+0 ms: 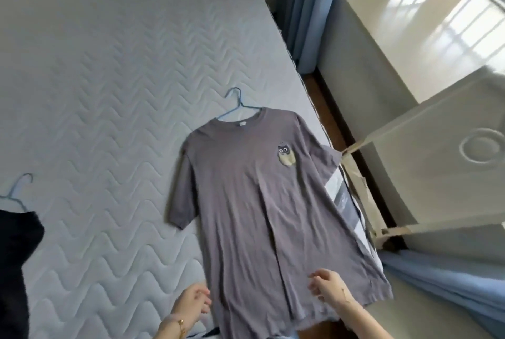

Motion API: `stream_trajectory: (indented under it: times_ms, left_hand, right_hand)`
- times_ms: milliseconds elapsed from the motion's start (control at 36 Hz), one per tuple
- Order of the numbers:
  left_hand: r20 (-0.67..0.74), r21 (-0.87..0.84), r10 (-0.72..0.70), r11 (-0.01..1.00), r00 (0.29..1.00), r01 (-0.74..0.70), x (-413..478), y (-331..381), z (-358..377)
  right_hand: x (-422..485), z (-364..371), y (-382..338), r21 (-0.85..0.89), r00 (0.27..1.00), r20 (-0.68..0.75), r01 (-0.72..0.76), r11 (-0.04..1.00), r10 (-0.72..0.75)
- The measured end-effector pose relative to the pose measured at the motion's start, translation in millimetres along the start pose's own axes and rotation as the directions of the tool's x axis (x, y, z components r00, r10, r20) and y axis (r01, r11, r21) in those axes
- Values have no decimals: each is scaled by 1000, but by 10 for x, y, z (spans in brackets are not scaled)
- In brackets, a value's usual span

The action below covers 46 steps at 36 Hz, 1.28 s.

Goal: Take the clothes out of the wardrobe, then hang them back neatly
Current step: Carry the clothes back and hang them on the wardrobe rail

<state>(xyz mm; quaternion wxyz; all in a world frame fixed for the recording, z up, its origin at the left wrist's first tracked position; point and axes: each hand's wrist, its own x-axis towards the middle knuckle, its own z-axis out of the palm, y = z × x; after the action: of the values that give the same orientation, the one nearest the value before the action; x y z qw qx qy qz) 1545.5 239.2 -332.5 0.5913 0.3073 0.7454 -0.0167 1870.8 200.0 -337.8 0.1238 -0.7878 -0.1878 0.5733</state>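
My right hand rests on the hem of the grey t-shirt, fingers loosely curled, gripping nothing; left hand sits just beside the shirt's left edge, fingers half-open, empty too. Shirt lies flat on the mattress, on its blue hanger — hook sticking out past the collar. Looks like the smoothing step. Next I'd judge: reach up for the hook, carry it to the wardrobe. A dark garment on a second hanger waits at left.
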Motion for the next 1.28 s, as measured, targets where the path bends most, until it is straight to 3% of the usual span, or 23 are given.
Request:
stream_trajectory:
  times_ms: [139, 389, 639, 722, 861, 972, 1083, 1167, 1278]
  left_hand:
    - [-174, -2, -25, 1000, 984, 25, 399, 170, -105]
    - [-300, -8, 71, 997, 951, -77, 1306, 465, -573]
    - [-386, 159, 186, 978, 904, -134, 1935, 491, -899]
    - [-492, 239, 264, 957, 830, -162, 2062, 683, -1052]
    - [-604, 392, 479, 874, 637, -285, 2432, 1282, -1350]
    - [-529, 578, 630, 758, 568, -303, 2883, 1462, -1496]
    - [-451, 748, 743, 617, 494, -245, 3162, 1319, -1493]
    - [-450, 782, 789, 575, 419, -242, 3201, 1250, -1488]
    - [-435, 796, 800, 556, 414, -238, 3250, 1190, -1460]
  right_hand:
    - [633, -239, -845, -134, 988, 74, 141, 981, -132]
    - [1696, 12, -2023, -342, 938, 139, 346, 873, -318]
    - [2636, 375, -3070, -444, 855, 42, 479, 757, -517]
    - [2794, 490, -3357, -521, 818, 21, 499, 692, -574]
    - [3020, 598, -3781, -595, 750, -30, 517, 615, -661]
    - [3245, 574, -4039, -692, 695, -26, 506, 514, -718]
    - [3427, 505, -4192, -759, 711, -46, 431, 487, -701]
    - [3632, 422, -4241, -794, 706, -53, 399, 458, -706]
    - [3831, 361, -4255, -826, 728, -85, 330, 457, -680]
